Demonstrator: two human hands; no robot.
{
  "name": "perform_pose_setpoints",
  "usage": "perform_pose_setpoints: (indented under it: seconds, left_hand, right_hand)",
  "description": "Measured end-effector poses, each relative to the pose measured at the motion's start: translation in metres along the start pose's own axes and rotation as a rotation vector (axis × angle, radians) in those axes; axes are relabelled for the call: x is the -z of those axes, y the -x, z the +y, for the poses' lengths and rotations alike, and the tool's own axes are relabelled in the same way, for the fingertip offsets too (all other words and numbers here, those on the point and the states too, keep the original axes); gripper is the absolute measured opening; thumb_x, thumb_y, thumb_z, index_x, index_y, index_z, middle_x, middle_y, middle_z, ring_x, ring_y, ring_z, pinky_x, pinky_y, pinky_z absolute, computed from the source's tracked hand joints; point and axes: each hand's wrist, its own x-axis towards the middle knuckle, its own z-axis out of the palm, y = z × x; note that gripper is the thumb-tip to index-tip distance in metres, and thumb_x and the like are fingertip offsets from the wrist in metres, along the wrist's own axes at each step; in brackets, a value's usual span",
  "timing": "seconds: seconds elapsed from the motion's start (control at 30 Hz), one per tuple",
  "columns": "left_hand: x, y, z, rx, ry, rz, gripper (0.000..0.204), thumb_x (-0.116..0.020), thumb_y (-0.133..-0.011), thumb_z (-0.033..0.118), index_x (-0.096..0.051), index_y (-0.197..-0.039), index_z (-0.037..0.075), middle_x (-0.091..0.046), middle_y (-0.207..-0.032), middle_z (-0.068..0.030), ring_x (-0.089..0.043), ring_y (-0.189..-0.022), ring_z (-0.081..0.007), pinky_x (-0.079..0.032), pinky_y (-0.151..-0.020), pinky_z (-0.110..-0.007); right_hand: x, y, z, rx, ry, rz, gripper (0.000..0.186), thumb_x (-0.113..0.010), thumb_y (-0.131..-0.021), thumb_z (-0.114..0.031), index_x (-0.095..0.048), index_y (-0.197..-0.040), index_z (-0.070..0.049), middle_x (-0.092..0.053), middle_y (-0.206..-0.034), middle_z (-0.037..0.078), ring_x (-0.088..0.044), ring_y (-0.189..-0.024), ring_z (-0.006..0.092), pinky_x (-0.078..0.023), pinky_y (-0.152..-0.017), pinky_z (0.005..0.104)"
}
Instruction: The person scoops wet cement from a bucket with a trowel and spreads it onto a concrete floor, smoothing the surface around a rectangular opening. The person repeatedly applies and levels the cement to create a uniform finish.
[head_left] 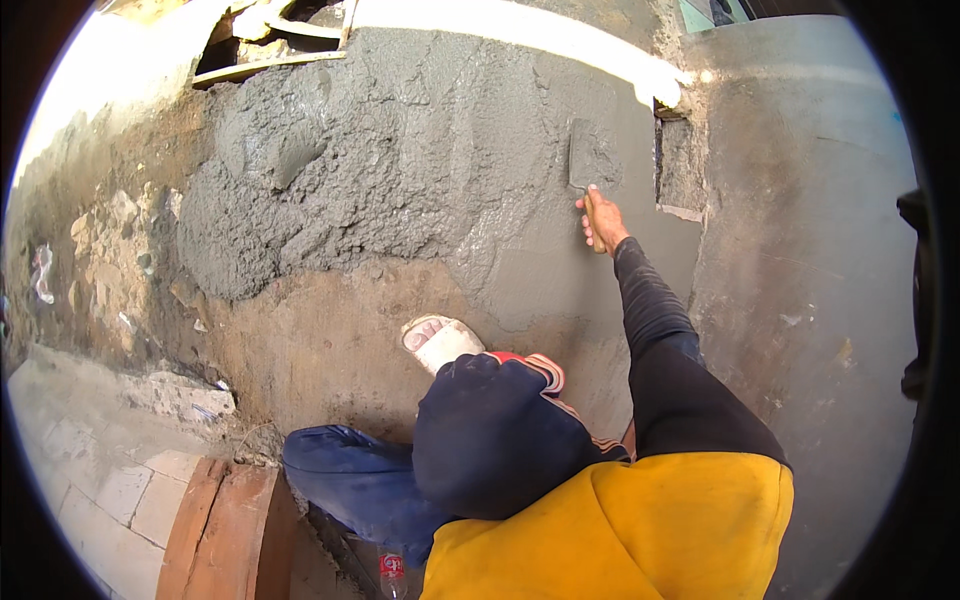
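Observation:
My right hand (605, 222) is closed around the wooden handle of a trowel (597, 158). The trowel's flat blade, smeared with grey, lies against the wet cement mortar (390, 150) at its right side. Around and below the blade the mortar is smooth; toward the left it is rough and heaped, with a thick edge. My right arm, in a dark sleeve, reaches forward from the lower right. My left hand does not show.
My foot in a pale sandal (445, 345) stands just below the mortar. A broken opening with a wooden edge (268, 69) is at the far left. Rubble (110, 240) lies at left. A reddish-brown block (225, 535) and a plastic bottle (392, 574) are near me.

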Motion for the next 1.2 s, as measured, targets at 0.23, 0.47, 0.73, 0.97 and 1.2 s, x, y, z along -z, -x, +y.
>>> perform_pose_setpoints:
  seconds: [0.23,0.47,0.73,0.97,1.2]
  left_hand:
    - [-0.005,0.009,-0.017,0.006,-0.011,-0.01,0.084,-0.055,-0.103,0.057,-0.033,-0.161,0.002,-0.024,-0.171,-0.0201,-0.007,-0.16,-0.0452,0.002,-0.128,-0.058]
    - [-0.01,0.015,-0.028,-0.013,-0.002,-0.009,0.083,-0.054,-0.104,0.055,-0.03,-0.161,0.001,-0.021,-0.171,-0.0208,-0.006,-0.16,-0.0448,0.002,-0.128,-0.057]
    - [-0.015,0.036,-0.049,-0.01,0.042,0.027,0.082,-0.053,-0.105,0.053,-0.026,-0.161,-0.001,-0.018,-0.171,-0.0216,-0.005,-0.16,-0.0443,0.002,-0.128,-0.056]
    - [-0.019,0.065,-0.078,0.044,0.035,0.052,0.081,-0.051,-0.106,0.051,-0.024,-0.162,-0.002,-0.016,-0.171,-0.0223,-0.004,-0.16,-0.0438,0.002,-0.129,-0.055]
    - [-0.022,0.081,-0.091,0.065,0.03,0.023,0.081,-0.05,-0.107,0.049,-0.021,-0.162,-0.003,-0.013,-0.171,-0.023,-0.003,-0.16,-0.0434,0.002,-0.129,-0.054]
  right_hand:
    - [-0.1,0.087,-0.004,0.117,0.251,-0.133,0.054,-0.043,-0.108,-0.056,-0.062,-0.107,-0.006,-0.049,-0.062,0.001,-0.047,-0.046,0.0127,-0.042,-0.041,0.0346]
    - [-0.196,0.131,0.002,0.243,0.43,-0.25,0.054,-0.042,-0.109,-0.053,-0.061,-0.111,-0.003,-0.059,-0.071,0.009,-0.058,-0.053,0.0209,-0.049,-0.05,0.0394]
    - [-0.177,0.134,0.031,0.605,0.717,-0.185,0.057,-0.047,-0.105,-0.055,-0.064,-0.116,-0.002,-0.07,-0.108,0.03,-0.065,-0.104,0.0524,-0.05,-0.091,0.0567]
    - [-0.125,0.147,0.124,0.307,0.422,0.158,0.059,-0.045,-0.107,-0.053,-0.059,-0.115,0.004,-0.068,-0.109,0.036,-0.065,-0.106,0.0549,-0.051,-0.091,0.0561]
    - [-0.225,0.173,0.151,0.521,0.72,-0.104,0.053,-0.046,-0.107,-0.052,-0.056,-0.116,-0.001,-0.07,-0.107,0.034,-0.065,-0.103,0.0567,-0.05,-0.09,0.061]
